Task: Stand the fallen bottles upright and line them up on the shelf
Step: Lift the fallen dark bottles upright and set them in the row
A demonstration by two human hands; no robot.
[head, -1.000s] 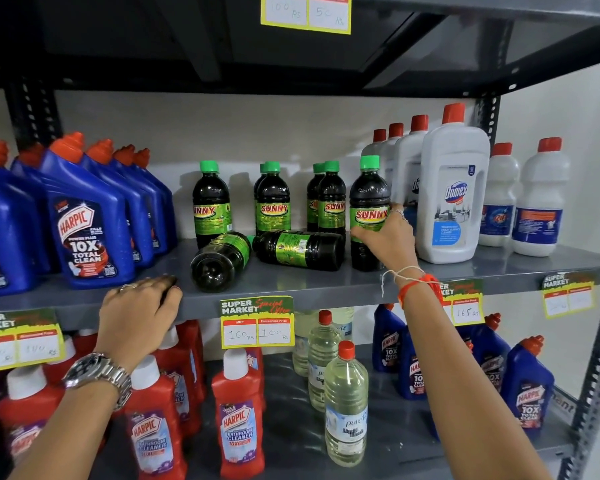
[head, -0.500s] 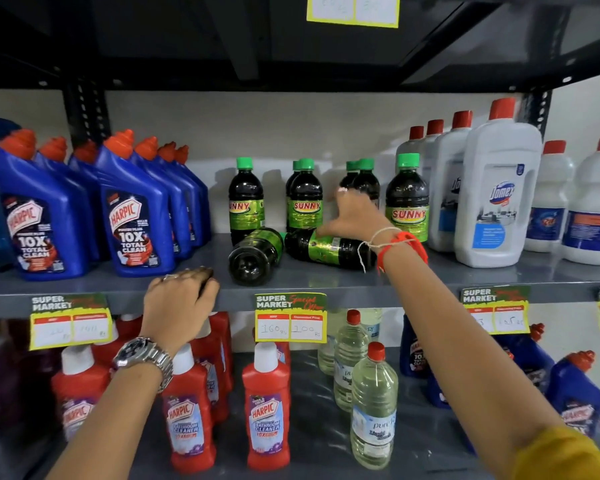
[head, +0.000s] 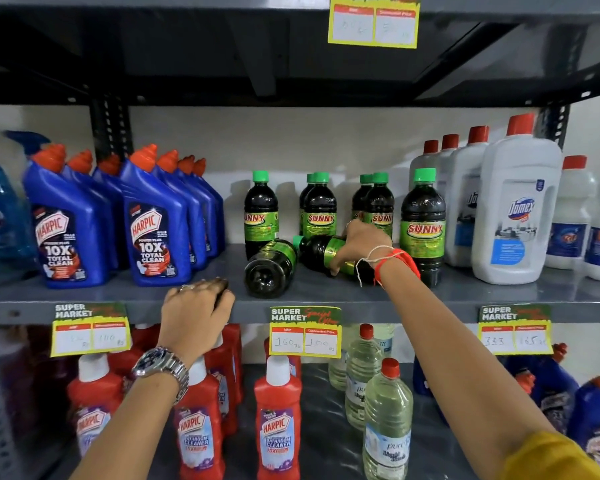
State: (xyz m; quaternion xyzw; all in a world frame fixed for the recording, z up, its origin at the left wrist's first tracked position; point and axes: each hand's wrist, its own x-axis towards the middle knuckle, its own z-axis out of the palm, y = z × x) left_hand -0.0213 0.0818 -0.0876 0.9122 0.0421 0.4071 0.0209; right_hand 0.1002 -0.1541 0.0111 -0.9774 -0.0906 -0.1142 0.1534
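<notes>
Two dark Sunny bottles with green labels lie on their sides on the grey shelf point(head: 326, 296). One fallen bottle point(head: 269, 268) points its base toward me. The other fallen bottle point(head: 321, 251) lies crosswise, its green cap to the left, and my right hand point(head: 362, 245) is closed over its middle. Several Sunny bottles stand upright behind, such as one at the left point(head: 260, 211) and a nearer one at the right point(head: 423, 223). My left hand point(head: 196, 311) rests curled on the shelf's front edge, holding nothing that I can see.
Blue Harpic bottles point(head: 153, 230) stand in rows to the left, white Domex bottles point(head: 516, 209) to the right. Price tags point(head: 305, 330) hang from the shelf edge. The lower shelf holds red Harpic bottles point(head: 278, 420) and clear bottles point(head: 387, 417).
My right hand left the upright bottle at the right, moved left and came down over the crosswise fallen bottle. The left hand stayed on the shelf edge.
</notes>
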